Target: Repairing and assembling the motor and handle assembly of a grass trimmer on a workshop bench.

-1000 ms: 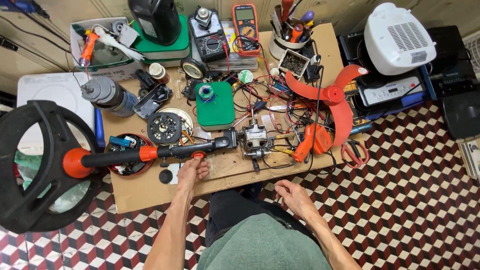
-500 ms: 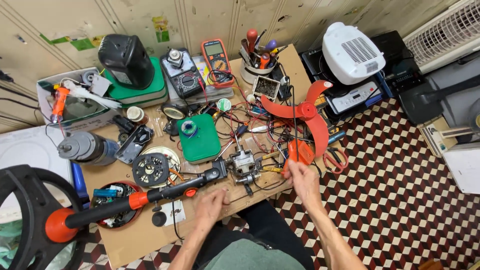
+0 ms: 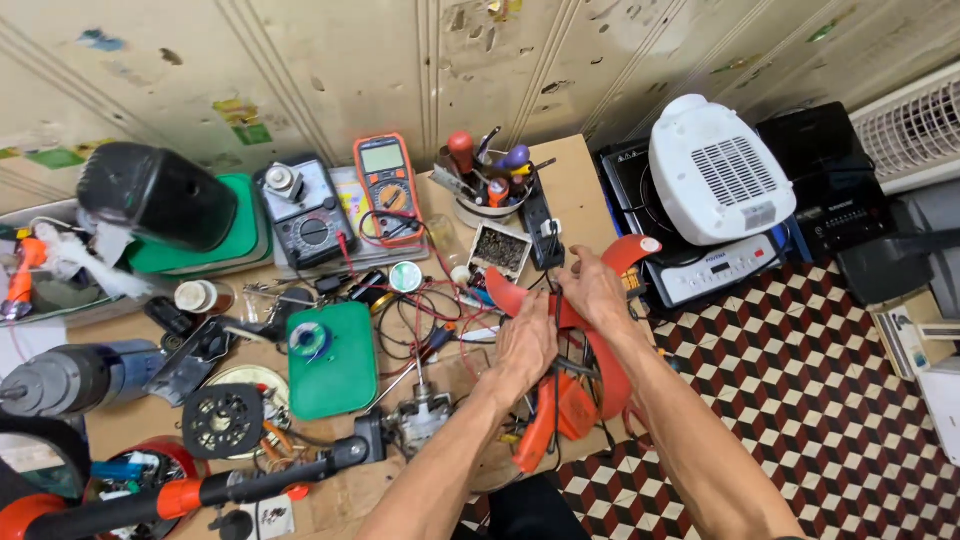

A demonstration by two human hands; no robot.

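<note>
Right of centre, 2 hands work on a red fan blade (image 3: 610, 350) at the workbench (image 3: 570, 170) edge. The left hand (image 3: 527, 345) presses on its middle; the right hand (image 3: 592, 290) grips the upper blade (fingers curled over it). An orange multimeter (image 3: 388, 188) lies upper centre, a white heater (image 3: 722, 170) upper right.

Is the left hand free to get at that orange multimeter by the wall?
Probably yes. The left hand rests on the red fan blade, and only loose wires lie between it and the orange multimeter; nothing tall blocks the way.
</note>
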